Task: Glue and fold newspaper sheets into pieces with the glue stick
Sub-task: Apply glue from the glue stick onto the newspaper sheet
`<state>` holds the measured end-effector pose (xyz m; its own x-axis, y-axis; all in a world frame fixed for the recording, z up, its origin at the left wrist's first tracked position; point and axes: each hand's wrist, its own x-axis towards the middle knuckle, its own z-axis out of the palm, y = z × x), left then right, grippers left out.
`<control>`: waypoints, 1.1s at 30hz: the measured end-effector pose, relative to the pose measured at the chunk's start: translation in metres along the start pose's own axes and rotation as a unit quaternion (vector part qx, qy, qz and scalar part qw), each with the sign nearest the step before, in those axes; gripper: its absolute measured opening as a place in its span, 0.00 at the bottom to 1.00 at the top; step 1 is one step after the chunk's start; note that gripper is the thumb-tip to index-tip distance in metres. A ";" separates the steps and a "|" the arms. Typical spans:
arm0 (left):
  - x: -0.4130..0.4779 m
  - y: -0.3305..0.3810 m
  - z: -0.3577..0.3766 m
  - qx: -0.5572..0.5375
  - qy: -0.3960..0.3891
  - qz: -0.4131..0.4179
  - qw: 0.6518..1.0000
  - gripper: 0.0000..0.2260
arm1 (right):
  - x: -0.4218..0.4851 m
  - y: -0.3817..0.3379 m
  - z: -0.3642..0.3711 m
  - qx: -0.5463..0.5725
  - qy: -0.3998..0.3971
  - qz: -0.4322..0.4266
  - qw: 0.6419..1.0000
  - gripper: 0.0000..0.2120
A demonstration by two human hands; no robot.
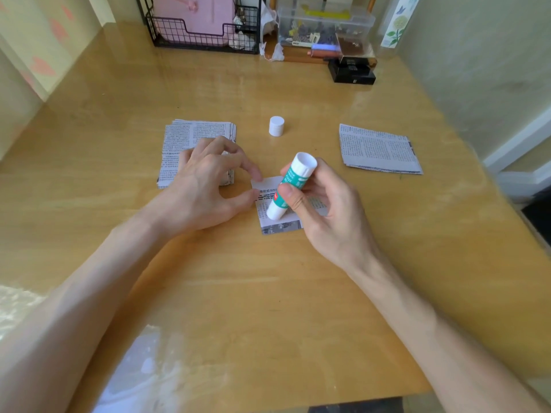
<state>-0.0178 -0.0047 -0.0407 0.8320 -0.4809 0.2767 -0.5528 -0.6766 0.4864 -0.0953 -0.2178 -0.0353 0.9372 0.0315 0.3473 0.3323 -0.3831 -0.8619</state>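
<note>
A small newspaper piece [269,225] lies flat at the table's middle. My right hand [325,210] grips a white and green glue stick [290,186], tilted, with its lower end down on the paper. My left hand [208,180] rests beside it, and its thumb and forefinger tips touch the piece's left edge. The stick's white cap [276,126] stands upright behind the piece. Behind my left hand lies a stack of newspaper sheets [190,135], partly covered by it. Another newspaper stack [378,150] lies to the right.
The wooden table [268,293] has a black wire rack [205,34] with pink items at the back, a clear plastic box [325,25] and a black box [353,73] beside it. A wall runs along the right.
</note>
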 end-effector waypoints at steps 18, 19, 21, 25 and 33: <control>-0.003 0.004 0.004 -0.002 -0.087 -0.002 0.996 0.17 | 0.000 -0.005 0.001 -0.127 -0.038 -0.052 0.990 0.10; -0.003 0.004 0.005 0.000 -0.088 -0.002 0.996 0.18 | 0.000 -0.006 0.000 -0.128 -0.037 -0.046 0.990 0.10; -0.003 0.004 0.004 0.004 -0.087 -0.002 0.996 0.19 | 0.000 -0.006 -0.006 -0.126 -0.038 -0.027 0.991 0.10; -0.002 0.004 0.003 0.010 -0.085 -0.002 0.996 0.23 | 0.001 -0.004 -0.020 -0.141 -0.035 -0.002 0.989 0.11; -0.003 0.004 0.003 0.003 -0.084 0.000 0.996 0.23 | -0.001 0.004 -0.044 -0.181 -0.002 0.028 0.983 0.11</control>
<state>-0.0225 -0.0075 -0.0427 0.8129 -0.5669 0.1335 -0.5532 -0.6800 0.4813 -0.0993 -0.2605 -0.0230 0.9538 0.0040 0.3003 0.2206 -0.6879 -0.6914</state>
